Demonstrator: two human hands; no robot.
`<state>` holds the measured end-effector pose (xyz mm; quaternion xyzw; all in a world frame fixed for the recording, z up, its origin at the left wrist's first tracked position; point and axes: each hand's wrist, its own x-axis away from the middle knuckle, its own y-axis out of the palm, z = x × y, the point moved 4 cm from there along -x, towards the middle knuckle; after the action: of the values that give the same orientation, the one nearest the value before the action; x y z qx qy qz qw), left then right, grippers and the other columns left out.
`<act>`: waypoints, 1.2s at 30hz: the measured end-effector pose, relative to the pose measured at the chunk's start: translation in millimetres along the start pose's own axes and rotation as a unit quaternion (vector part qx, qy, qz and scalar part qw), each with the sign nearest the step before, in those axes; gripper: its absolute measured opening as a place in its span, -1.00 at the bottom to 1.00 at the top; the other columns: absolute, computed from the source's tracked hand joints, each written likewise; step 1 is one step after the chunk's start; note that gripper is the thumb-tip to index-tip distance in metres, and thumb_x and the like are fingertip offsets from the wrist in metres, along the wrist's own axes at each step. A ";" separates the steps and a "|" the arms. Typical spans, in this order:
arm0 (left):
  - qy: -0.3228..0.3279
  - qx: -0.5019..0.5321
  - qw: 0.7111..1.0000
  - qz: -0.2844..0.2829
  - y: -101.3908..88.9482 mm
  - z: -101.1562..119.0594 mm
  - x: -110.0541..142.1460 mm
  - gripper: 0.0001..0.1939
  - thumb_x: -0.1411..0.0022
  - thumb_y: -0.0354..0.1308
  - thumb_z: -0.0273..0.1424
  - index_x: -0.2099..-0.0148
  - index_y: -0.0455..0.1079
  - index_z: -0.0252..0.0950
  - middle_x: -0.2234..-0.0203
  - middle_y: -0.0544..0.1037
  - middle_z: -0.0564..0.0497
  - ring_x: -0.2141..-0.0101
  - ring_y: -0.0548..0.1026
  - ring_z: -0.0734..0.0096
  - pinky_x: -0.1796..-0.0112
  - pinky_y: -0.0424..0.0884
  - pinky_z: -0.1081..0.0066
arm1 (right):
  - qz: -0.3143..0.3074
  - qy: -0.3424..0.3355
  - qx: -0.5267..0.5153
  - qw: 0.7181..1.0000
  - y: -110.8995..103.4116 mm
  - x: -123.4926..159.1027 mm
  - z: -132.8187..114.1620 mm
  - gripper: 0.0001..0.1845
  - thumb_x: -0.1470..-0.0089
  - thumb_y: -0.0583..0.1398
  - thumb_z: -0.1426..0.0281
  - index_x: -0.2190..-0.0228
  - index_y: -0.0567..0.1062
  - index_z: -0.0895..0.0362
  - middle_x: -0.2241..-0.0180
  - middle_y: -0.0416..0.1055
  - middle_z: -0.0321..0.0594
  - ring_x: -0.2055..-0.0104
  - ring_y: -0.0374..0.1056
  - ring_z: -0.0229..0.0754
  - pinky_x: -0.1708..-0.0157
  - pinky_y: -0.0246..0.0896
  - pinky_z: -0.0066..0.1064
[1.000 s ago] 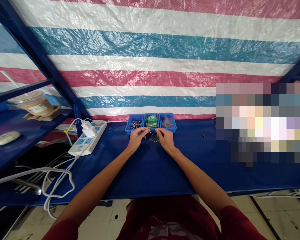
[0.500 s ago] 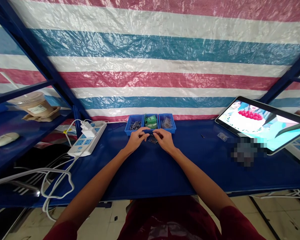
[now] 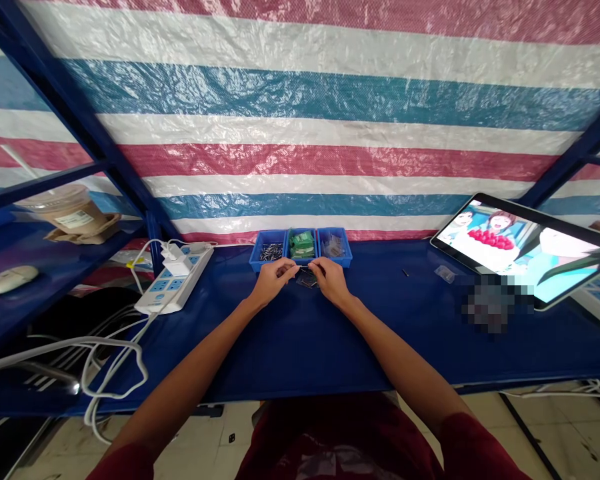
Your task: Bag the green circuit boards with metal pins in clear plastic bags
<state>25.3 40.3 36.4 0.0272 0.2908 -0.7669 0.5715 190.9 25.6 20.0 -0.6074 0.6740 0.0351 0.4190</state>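
Note:
My left hand [image 3: 271, 280] and my right hand [image 3: 332, 279] face each other just in front of three small blue bins. Each is closed in a pinch on one end of a thin, rod-like piece [image 3: 304, 267], too small to name surely. Under it on the table lies a small clear plastic bag [image 3: 307, 279] with dark bits in it. The left bin [image 3: 253, 260] holds many short metal pins or screws [image 3: 271, 251]. Green packets [image 3: 302, 244] fill the middle bin, and clear plastic bags [image 3: 334, 245] lie in the right bin [image 3: 349, 255].
A white power strip [image 3: 173, 283] with plugs and loose cables [image 3: 113, 360] lies left. On the left shelf are a lidded cup [image 3: 77, 217] and a mouse [image 3: 10, 279]. To the right are a small dark piece [image 3: 405, 273], a clear bag [image 3: 445, 273] and a lit tablet [image 3: 525, 250].
My hands stay in front of the bins with only small finger shifts. The thin piece shows between them again, lying more level than a second ago. The tablet's picture has changed.

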 end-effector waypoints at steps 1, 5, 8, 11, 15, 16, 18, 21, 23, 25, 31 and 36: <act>0.009 -0.015 1.000 -0.001 -0.4 1.1 0.0 -0.67 -0.20 0.12 -0.13 0.35 0.40 -0.33 0.57 0.43 0.06 0.59 0.34 0.52 0.51 0.28 0.50 | 0.005 0.005 0.005 1.000 -0.7 -0.3 1.1 -0.69 -0.24 0.03 0.26 0.44 0.44 0.12 0.45 0.43 -0.21 0.41 0.32 -0.21 0.33 0.18 -0.42; 0.029 -0.041 0.999 -0.002 -1.2 4.5 -0.1 -0.66 -0.23 0.09 -0.14 0.36 0.41 -0.33 0.58 0.43 0.05 0.60 0.34 0.51 0.51 0.28 0.50 | 0.006 0.009 0.011 1.000 -0.4 -0.9 3.0 -0.68 -0.24 0.02 0.26 0.46 0.42 0.12 0.48 0.41 -0.23 0.43 0.31 -0.22 0.35 0.15 -0.43; 0.033 -0.044 0.999 0.005 -1.7 3.9 -0.2 -0.68 -0.21 0.11 -0.15 0.30 0.42 -0.33 0.59 0.42 0.07 0.60 0.35 0.50 0.52 0.29 0.50 | 0.002 0.007 0.014 1.000 0.7 -0.8 3.2 -0.66 -0.26 0.00 0.25 0.47 0.41 0.12 0.49 0.39 -0.24 0.43 0.30 -0.23 0.36 0.14 -0.43; 0.034 -0.040 0.999 0.009 -1.7 2.3 -0.3 -0.70 -0.21 0.12 -0.16 0.32 0.41 -0.33 0.59 0.41 0.07 0.60 0.35 0.51 0.51 0.30 0.49 | -0.004 0.015 0.022 1.000 0.8 -0.5 2.8 -0.63 -0.26 -0.02 0.23 0.48 0.41 0.12 0.51 0.38 -0.25 0.45 0.29 -0.23 0.37 0.13 -0.43; 0.032 -0.033 0.999 0.021 -2.8 2.1 -0.1 -0.72 -0.23 0.10 -0.20 0.36 0.40 -0.32 0.58 0.41 0.08 0.61 0.35 0.52 0.50 0.28 0.49 | 0.002 0.027 0.006 1.000 -1.4 0.3 -0.3 -0.66 -0.25 0.00 0.21 0.37 0.46 0.13 0.45 0.42 -0.24 0.47 0.28 -0.23 0.37 0.15 -0.43; 0.031 -0.029 0.999 0.027 -3.4 2.4 0.0 -0.72 -0.23 0.10 -0.20 0.37 0.40 -0.32 0.59 0.41 0.08 0.61 0.34 0.53 0.50 0.28 0.49 | 0.002 0.028 -0.002 1.000 -1.7 0.6 -1.1 -0.68 -0.23 0.02 0.21 0.33 0.46 0.13 0.43 0.43 -0.23 0.47 0.28 -0.24 0.38 0.16 -0.43; 0.028 -0.019 0.999 0.036 -4.6 3.0 0.0 -0.71 -0.24 0.10 -0.20 0.39 0.40 -0.32 0.60 0.40 0.09 0.61 0.33 0.53 0.50 0.27 0.49 | -0.002 0.029 -0.016 0.999 -1.4 1.1 -2.1 -0.71 -0.21 0.04 0.21 0.30 0.46 0.13 0.41 0.44 -0.23 0.49 0.27 -0.25 0.39 0.18 -0.43; 0.023 -0.001 0.999 0.043 -5.8 3.9 -0.1 -0.71 -0.24 0.10 -0.21 0.41 0.39 -0.32 0.62 0.38 0.09 0.62 0.32 0.54 0.51 0.27 0.49 | -0.006 0.023 -0.028 0.999 0.0 1.7 -1.7 -0.74 -0.19 0.07 0.23 0.30 0.46 0.13 0.43 0.42 -0.24 0.50 0.27 -0.25 0.39 0.19 -0.42; 0.020 0.007 0.999 0.042 -6.0 4.4 -0.1 -0.71 -0.24 0.09 -0.21 0.41 0.39 -0.32 0.64 0.37 0.10 0.63 0.31 0.54 0.52 0.27 0.50 | -0.007 0.023 -0.031 0.999 1.1 1.9 -0.3 -0.77 -0.18 0.08 0.26 0.30 0.45 0.13 0.44 0.41 -0.24 0.51 0.26 -0.25 0.40 0.19 -0.42; 0.014 0.010 0.999 0.041 -6.0 4.4 -0.1 -0.70 -0.24 0.09 -0.21 0.42 0.40 -0.31 0.66 0.35 0.11 0.64 0.29 0.55 0.53 0.25 0.50 | -0.009 0.026 -0.030 0.999 2.0 1.8 1.1 -0.78 -0.17 0.08 0.27 0.31 0.45 0.12 0.43 0.42 -0.24 0.50 0.27 -0.24 0.39 0.19 -0.42; 0.011 0.001 0.999 0.045 -6.0 1.6 -0.3 -0.70 -0.25 0.08 -0.18 0.37 0.42 -0.31 0.63 0.39 0.09 0.63 0.31 0.53 0.53 0.26 0.50 | -0.013 0.026 -0.028 0.999 2.2 1.1 1.3 -0.78 -0.21 0.04 0.28 0.34 0.42 0.11 0.42 0.43 -0.24 0.44 0.31 -0.22 0.35 0.18 -0.42; 0.024 -0.005 0.998 0.058 -6.7 -0.8 -0.2 -0.75 -0.19 0.16 -0.20 0.21 0.42 -0.29 0.58 0.38 0.11 0.61 0.34 0.54 0.51 0.28 0.51 | -0.015 0.029 -0.019 0.999 1.5 1.2 1.6 -0.75 -0.23 0.01 0.26 0.33 0.41 0.11 0.44 0.41 -0.25 0.42 0.32 -0.22 0.33 0.17 -0.43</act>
<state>19.2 42.0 38.6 0.0593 0.3064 -0.7302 0.6078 190.7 25.9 17.5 -0.6261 0.6760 0.0240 0.3878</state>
